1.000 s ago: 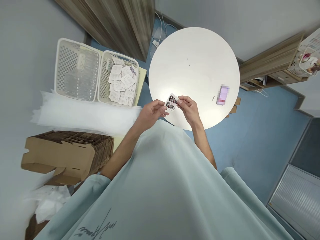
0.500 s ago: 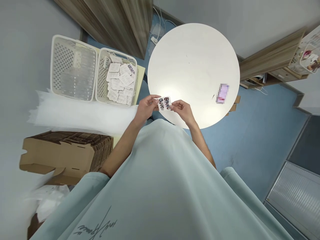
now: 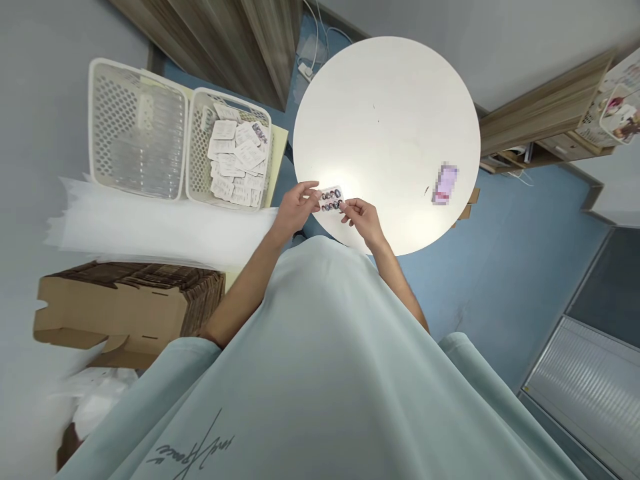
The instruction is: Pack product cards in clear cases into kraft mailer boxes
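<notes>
Over the round white counter (image 3: 390, 120), near and left, the bare left hand (image 3: 294, 208) and bare right hand (image 3: 366, 221) each have their grip clamped on a small white card with dark ovals (image 3: 331, 199). It looks light, stiffish; edges suit holding.

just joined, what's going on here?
A person holds a small white card over the near edge of a round white table, left hand on one side, right hand at the opposite lower corner. The card bears two rows of dark, shiny oval pieces. A blurred-out purple item lies on the table's right side. Off to the left, one basket holds a pile of mostly white cards, and another basket holds clear plastic pieces.
</notes>
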A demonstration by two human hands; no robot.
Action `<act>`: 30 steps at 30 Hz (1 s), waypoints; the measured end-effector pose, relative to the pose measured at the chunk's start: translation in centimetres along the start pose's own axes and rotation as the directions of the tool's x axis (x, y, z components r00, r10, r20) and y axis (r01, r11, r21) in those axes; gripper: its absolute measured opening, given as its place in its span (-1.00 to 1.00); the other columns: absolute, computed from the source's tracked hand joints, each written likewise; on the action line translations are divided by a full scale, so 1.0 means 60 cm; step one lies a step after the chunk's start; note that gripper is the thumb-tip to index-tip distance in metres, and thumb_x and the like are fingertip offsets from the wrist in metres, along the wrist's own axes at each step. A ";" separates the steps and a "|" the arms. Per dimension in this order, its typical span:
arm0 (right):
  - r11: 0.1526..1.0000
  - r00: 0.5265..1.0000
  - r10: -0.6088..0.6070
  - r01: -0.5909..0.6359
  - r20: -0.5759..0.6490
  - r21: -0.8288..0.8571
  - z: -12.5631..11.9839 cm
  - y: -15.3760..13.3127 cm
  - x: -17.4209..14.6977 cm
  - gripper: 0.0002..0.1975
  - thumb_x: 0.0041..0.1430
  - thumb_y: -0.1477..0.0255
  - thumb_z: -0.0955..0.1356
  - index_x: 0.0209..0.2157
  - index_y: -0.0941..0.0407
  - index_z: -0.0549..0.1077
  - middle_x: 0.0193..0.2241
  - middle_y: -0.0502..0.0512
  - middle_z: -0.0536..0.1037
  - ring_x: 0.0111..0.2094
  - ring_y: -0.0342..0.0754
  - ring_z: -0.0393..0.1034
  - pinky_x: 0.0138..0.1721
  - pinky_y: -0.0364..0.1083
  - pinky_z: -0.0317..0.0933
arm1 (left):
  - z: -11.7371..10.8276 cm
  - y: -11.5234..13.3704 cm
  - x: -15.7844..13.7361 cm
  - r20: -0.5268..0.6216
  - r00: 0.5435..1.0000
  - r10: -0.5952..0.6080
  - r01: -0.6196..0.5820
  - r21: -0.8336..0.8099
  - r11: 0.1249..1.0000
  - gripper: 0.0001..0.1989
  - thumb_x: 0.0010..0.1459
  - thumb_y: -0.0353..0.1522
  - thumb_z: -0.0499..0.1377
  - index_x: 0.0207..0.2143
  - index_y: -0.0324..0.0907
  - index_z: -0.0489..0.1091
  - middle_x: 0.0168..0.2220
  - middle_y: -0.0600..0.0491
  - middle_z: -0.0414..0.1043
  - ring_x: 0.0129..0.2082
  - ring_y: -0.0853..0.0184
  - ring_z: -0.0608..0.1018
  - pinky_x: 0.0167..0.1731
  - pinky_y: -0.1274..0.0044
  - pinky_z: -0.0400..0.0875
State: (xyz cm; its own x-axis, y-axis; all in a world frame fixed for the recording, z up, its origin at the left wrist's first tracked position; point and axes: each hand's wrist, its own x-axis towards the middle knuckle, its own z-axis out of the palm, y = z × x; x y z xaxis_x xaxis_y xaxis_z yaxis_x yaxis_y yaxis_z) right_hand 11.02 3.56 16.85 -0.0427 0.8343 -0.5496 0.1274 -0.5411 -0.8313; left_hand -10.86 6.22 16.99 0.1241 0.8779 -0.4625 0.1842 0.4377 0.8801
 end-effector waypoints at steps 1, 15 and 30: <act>0.999 1.000 0.022 -0.021 -0.022 0.026 0.003 0.005 0.003 -0.34 0.13 -0.30 0.56 -0.17 0.02 0.59 -0.22 0.08 0.75 -0.31 -0.05 0.61 -0.31 -0.08 0.42 | 0.001 -0.005 0.000 -0.018 0.999 -0.033 0.033 -0.038 0.999 -0.52 0.34 -0.10 0.37 0.21 -0.10 0.53 0.01 -0.09 0.66 -0.08 0.21 0.72 0.03 0.31 0.71; 0.976 0.975 0.213 -0.216 -0.058 -0.036 0.024 0.087 0.087 -0.55 0.24 0.10 0.60 0.00 0.06 0.54 -0.04 0.16 0.76 -0.26 -0.04 0.68 -0.16 -0.05 0.52 | 0.007 -0.087 0.055 -0.064 0.986 -0.154 0.161 0.123 0.979 -0.59 0.16 -0.34 0.32 0.08 -0.16 0.62 0.18 -0.19 0.69 0.03 0.05 0.77 0.26 0.14 0.61; 0.971 0.977 0.188 -0.200 -0.097 -0.130 0.068 0.056 0.052 -0.66 0.27 0.21 0.55 0.00 0.03 0.57 -0.12 0.06 0.73 -0.21 0.00 0.69 0.06 0.11 0.58 | -0.137 -0.096 0.015 -0.181 0.978 -0.106 0.133 0.146 0.980 -0.59 0.24 -0.33 0.31 0.14 -0.13 0.58 0.24 -0.17 0.65 0.09 0.10 0.73 0.27 0.19 0.60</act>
State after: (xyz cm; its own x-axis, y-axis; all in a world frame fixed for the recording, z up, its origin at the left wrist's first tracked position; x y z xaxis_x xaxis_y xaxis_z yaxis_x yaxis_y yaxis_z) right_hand 7.26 3.93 12.02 0.0779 0.7238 -0.6856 0.2612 -0.6785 -0.6866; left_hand -19.84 6.07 12.38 -0.0747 0.8470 -0.5263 0.3393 0.5179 0.7853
